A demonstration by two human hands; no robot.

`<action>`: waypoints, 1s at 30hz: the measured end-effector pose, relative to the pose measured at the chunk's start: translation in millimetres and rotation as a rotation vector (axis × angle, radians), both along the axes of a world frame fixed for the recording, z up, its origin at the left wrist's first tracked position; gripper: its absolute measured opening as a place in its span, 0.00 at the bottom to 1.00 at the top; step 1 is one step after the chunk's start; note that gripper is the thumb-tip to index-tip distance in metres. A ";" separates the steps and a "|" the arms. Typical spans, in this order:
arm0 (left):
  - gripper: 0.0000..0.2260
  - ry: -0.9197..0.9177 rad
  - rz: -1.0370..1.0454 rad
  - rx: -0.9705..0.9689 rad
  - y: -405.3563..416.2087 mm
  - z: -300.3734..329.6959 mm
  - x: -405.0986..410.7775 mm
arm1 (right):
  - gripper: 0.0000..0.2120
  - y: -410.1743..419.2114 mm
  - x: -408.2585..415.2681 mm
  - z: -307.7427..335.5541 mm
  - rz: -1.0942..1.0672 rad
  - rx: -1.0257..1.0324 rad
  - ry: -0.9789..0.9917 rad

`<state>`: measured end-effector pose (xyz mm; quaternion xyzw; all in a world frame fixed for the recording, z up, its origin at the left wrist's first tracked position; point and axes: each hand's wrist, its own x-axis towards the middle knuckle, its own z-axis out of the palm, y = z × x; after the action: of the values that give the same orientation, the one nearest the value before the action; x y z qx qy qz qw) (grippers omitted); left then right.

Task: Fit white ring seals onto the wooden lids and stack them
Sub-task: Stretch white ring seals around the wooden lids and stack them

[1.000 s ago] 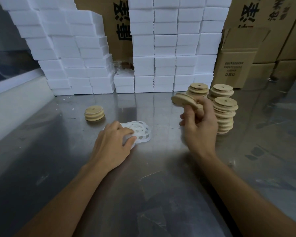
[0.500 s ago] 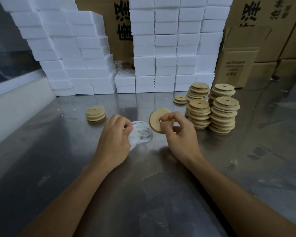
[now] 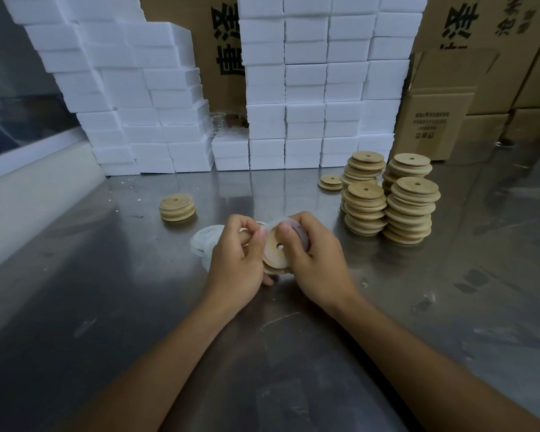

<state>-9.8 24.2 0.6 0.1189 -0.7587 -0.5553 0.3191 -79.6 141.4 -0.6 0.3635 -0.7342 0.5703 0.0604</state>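
Both hands at work on one wooden lid (image 3: 273,251), held on edge just above the steel tabletop (image 3: 106,307). Right hand (image 3: 317,260) curled round the lid's far rim, thumb pressed onto the face just above the centre hole. Left hand (image 3: 236,260) pinching at the lid's near rim, thumb and forefinger together on what looks like the white ring seal (image 3: 293,227), arching over the top of the lid and out past the right fingertips. Only partly seated, by the look of it.

Likely troubles from here: the seal snapping back off the rim if the left pinch lets go before the far side is rolled into its groove; a twist in the ring leaving it proud on one side, so the lid sits crooked when stacked; the lid slipping down between the palms, since only fingertips carry it.

Loose seals (image 3: 205,241) lying on the steel just behind the left knuckles, within easy reach. Short stack of lids (image 3: 177,207) beyond the left hand, apparently the finished pile. Taller lid stacks (image 3: 390,198) beyond and outside the right fingers, leaning slightly, liable to topple if knocked by a careless reach.

Hard to make out: the lid's lower edge, buried between the hands; how far round the seal is already on; how many seals remain, being translucent and overlapped. White foam boxes (image 3: 306,88) behind.
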 end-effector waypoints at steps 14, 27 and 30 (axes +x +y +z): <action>0.04 -0.011 -0.005 0.167 2.9 -2.7 -1.7 | 0.04 -1.5 -4.2 -1.4 0.018 -0.094 -0.218; 0.07 0.043 0.139 0.119 -3.3 -6.6 -3.5 | 0.02 4.5 -0.3 3.5 -0.015 -0.131 -0.213; 0.08 0.042 0.156 0.110 -6.2 -6.5 -3.6 | 0.02 4.8 -0.5 4.4 -0.026 -0.118 -0.216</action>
<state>-13.3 18.0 -5.9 0.1830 -0.7087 -0.5721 0.3702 -80.1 146.2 3.8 0.2862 -0.7063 0.6474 0.0094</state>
